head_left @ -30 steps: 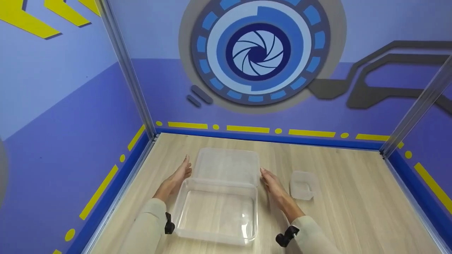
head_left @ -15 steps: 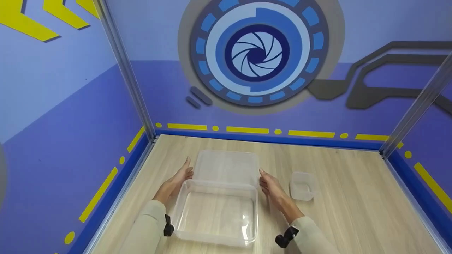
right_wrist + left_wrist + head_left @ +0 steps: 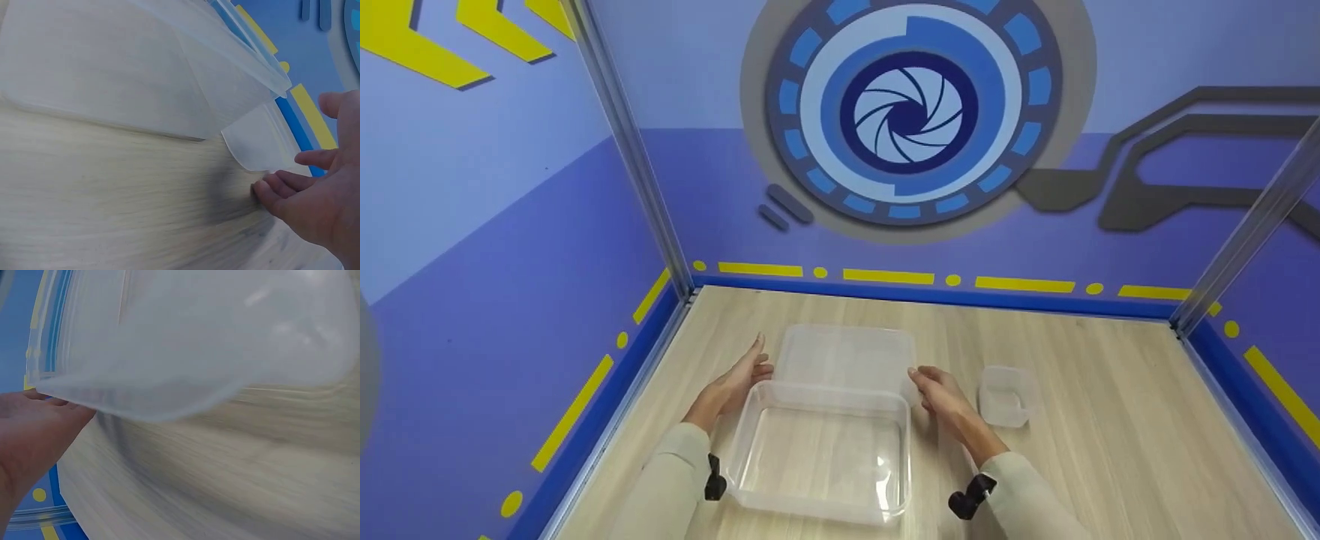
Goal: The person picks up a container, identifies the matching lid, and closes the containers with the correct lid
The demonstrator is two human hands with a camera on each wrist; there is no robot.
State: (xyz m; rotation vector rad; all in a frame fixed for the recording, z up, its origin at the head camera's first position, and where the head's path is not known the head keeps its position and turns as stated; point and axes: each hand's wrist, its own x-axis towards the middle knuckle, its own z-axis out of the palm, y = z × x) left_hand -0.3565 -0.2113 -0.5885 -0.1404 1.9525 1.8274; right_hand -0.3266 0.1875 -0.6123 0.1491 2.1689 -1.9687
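Observation:
A large rectangular clear plastic box (image 3: 821,510), without its cover on, stands near the front of the table. Directly behind it lies a flat translucent lid (image 3: 844,352), its near edge overlapped by the box's back rim in the head view. My left hand (image 3: 733,386) is at the left side, thumb raised and fingers extended, fingertips right at the lid's left edge. On the other side my right hand (image 3: 949,397) has its fingertips at the lid's right edge. In the right wrist view the right hand's fingers (image 3: 284,188) are loosely bent beside the lid's corner, with the thumb apart.
A small square clear container (image 3: 1005,396) stands on the wooden table (image 3: 1117,420) to the right of my right hand. Blue and purple printed panels (image 3: 720,187) with metal corner posts close off the back and both sides.
The lid has shifted slightly towards me, closer to the box. Both hands have stayed beside it, the right thumb tip coming a little nearer and over to the lid's edge.

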